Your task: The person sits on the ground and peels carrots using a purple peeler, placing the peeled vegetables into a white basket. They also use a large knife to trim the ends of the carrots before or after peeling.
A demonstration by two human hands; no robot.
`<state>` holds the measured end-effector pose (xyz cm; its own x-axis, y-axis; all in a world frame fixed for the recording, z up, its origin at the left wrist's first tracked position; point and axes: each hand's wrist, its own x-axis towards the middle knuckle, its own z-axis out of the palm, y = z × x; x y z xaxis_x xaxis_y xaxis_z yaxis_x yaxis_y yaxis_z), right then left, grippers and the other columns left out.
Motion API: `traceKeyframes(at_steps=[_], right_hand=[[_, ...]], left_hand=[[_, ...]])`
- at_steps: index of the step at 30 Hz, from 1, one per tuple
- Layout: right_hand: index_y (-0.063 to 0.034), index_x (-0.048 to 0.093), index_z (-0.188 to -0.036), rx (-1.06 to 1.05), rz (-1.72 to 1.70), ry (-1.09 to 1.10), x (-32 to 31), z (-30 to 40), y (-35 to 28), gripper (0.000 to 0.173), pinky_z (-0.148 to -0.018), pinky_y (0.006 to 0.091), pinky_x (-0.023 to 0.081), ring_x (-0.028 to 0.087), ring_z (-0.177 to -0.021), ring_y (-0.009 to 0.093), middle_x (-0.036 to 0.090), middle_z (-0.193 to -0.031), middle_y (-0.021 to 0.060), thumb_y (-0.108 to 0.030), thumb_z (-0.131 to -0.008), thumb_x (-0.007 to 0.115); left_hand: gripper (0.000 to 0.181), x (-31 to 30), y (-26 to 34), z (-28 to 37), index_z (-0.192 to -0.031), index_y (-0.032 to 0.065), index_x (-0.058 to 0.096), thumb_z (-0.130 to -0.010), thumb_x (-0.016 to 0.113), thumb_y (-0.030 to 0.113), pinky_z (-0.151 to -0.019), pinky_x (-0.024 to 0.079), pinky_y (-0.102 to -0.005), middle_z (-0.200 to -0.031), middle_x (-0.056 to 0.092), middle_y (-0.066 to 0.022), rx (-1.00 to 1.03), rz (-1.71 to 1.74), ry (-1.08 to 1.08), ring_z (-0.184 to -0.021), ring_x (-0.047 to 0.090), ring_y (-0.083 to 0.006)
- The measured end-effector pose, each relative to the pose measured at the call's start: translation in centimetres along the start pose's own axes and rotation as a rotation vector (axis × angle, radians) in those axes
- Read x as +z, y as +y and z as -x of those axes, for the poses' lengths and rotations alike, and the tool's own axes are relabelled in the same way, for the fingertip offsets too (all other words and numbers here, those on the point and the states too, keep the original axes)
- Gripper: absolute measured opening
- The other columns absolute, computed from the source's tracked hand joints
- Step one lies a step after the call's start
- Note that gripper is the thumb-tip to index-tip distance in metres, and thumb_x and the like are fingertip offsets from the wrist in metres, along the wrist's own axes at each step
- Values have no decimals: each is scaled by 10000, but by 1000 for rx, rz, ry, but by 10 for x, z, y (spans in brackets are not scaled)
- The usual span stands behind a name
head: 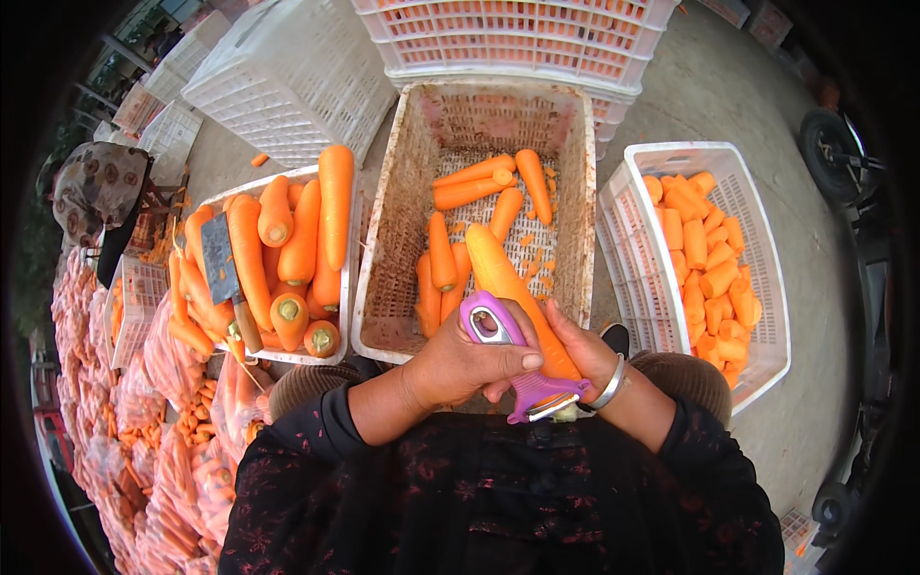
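Observation:
My left hand [471, 356] grips a purple-handled Y-shaped vegetable peeler [550, 394], its metal blade close to the near end of a large carrot [514, 287]. My right hand [582, 352], with a metal bangle at the wrist, holds that carrot from the right side. The carrot slants away from me over a dirty white plastic crate [370, 287], where several carrots [442, 251] and orange scraps lie. On the left, a cleaver [221, 259] with a wooden handle rests on whole carrots [295, 244] in another crate.
At the right stands a white crate [769, 287] of cut carrot pieces [708, 266]. Stacked crates [503, 61] rise beyond the middle crate. Bagged carrots [172, 503] cover the ground at lower left. Another person [100, 194] is at the far left, and a wheel [830, 158] stands far right.

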<state>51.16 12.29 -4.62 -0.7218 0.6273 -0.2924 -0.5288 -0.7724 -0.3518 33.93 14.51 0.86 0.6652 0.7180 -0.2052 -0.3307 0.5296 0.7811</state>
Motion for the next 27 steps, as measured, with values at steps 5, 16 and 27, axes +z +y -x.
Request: traceKeyframes(at_steps=[5, 16, 27], right_hand=[[-102, 277, -1315, 41, 124, 177, 11, 10, -8, 497, -737, 371, 503, 581, -865, 255, 515, -1075, 130, -409, -927, 321], [-119, 273, -1326, -31, 106, 222, 6, 10, -8, 469, -718, 393, 508, 580, -852, 269, 521, -1052, 139, -356, -927, 341], [-70, 277, -1312, -83, -60, 116, -2, 3, -5, 542, -826, 356, 489, 572, -971, 250, 482, -1176, 150, -439, -918, 323]], left_hand=[[165, -41, 20, -16, -759, 0, 531, -760, 634, 129, -315, 307, -192, -541, 502, -51, 224, 51, 198, -333, 406, -81], [126, -109, 36, -43, -725, 47, 541, -749, 651, 104, -354, 353, -207, -560, 537, -27, 298, -564, 774, -397, 459, -85], [152, 0, 16, -2, -758, 4, 543, -721, 680, 60, -342, 333, -180, -624, 529, -65, 195, -11, 5, -393, 443, -82]])
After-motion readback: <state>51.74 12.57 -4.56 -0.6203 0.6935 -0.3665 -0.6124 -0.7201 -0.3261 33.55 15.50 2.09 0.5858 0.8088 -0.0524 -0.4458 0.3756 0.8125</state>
